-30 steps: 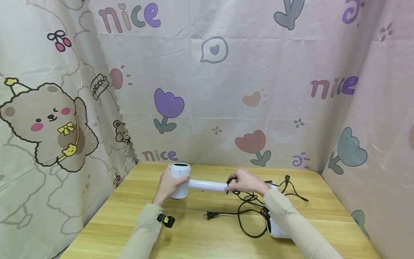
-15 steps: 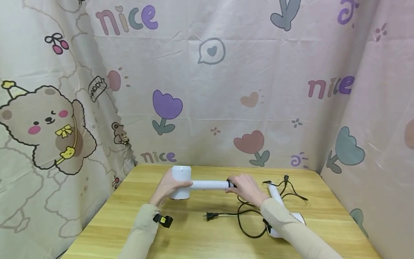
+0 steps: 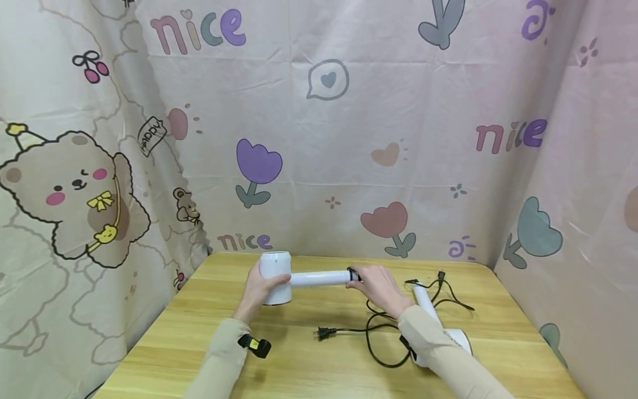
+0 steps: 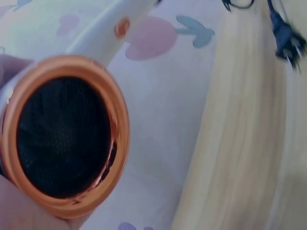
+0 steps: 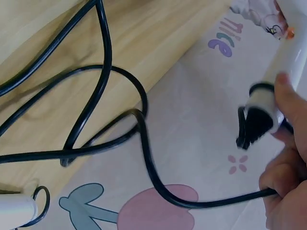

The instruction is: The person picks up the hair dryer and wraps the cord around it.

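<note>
A white hair dryer [image 3: 319,279] is held sideways above the table, its handle towards the right. My left hand [image 3: 255,288] grips its barrel, thumb across the front near the handle joint. The left wrist view shows the dark grille [image 4: 62,139] inside a copper-coloured ring. At the handle's end is my right hand [image 3: 381,288], thumb on the handle beside a black band [image 5: 261,87]. Its curled fingers also hold the black cord [image 5: 216,203], which hangs down in loops. Part of the handle's end is hidden by this hand in the head view.
On the wooden table [image 3: 294,366], a second white hair dryer [image 3: 426,303] lies at the right, partly behind my right sleeve. Its cord ends near a small black plug [image 3: 441,274]. Another two-pin plug [image 3: 325,332] lies in the middle. A printed curtain [image 3: 319,138] hangs behind.
My right hand has gone from pinching a black loop at the handle's end to gripping that end. The handle end has risen slightly. More of the second hair dryer shows.
</note>
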### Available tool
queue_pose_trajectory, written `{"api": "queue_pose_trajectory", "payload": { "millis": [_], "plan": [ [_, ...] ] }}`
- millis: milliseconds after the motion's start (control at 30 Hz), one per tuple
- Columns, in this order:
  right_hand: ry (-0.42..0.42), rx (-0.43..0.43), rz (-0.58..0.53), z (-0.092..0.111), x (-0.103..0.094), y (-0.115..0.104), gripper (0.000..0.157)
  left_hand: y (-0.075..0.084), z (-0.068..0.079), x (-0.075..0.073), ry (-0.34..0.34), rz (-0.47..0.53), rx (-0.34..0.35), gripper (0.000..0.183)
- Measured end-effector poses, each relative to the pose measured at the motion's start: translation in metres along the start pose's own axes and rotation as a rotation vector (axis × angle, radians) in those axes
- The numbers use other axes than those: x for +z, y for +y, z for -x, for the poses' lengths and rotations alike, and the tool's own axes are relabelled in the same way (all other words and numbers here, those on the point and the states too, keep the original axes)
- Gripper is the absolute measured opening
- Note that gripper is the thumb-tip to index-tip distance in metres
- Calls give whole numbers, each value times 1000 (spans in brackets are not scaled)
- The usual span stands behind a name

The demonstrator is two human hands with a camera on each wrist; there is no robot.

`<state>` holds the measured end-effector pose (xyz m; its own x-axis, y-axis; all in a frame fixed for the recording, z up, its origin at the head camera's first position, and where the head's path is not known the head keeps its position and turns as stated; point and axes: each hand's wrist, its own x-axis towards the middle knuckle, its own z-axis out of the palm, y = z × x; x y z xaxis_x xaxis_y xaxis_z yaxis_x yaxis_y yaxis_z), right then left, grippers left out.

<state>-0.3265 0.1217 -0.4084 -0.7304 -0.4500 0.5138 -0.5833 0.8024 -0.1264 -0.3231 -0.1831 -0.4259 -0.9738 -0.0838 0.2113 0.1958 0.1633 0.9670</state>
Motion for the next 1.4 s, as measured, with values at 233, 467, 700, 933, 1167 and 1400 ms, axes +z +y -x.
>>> {"api": "queue_pose_trajectory", "payload": {
  "millis": [233, 467, 700, 933, 1167, 1400],
  "plan": [
    [81, 23, 13, -3, 5, -1, 26, 11, 5, 6, 39, -56, -7, 88],
    [197, 6, 65, -3, 10, -4, 19, 10, 5, 15, 132, 4, -28, 74],
    [201, 113, -85, -5, 5, -10, 21, 2, 0, 21, 266, 155, -114, 72],
    [-5, 346, -482, -4, -9, 3, 33, 1, -4, 20, 300, 271, -173, 74],
    [-371, 420, -1039, -12, -25, 38, 37, 8, -8, 17, 328, 384, -207, 68],
    [-534, 457, -1006, -26, -34, 61, 35, 10, -6, 15, 274, 410, -269, 68]
  ]
}}
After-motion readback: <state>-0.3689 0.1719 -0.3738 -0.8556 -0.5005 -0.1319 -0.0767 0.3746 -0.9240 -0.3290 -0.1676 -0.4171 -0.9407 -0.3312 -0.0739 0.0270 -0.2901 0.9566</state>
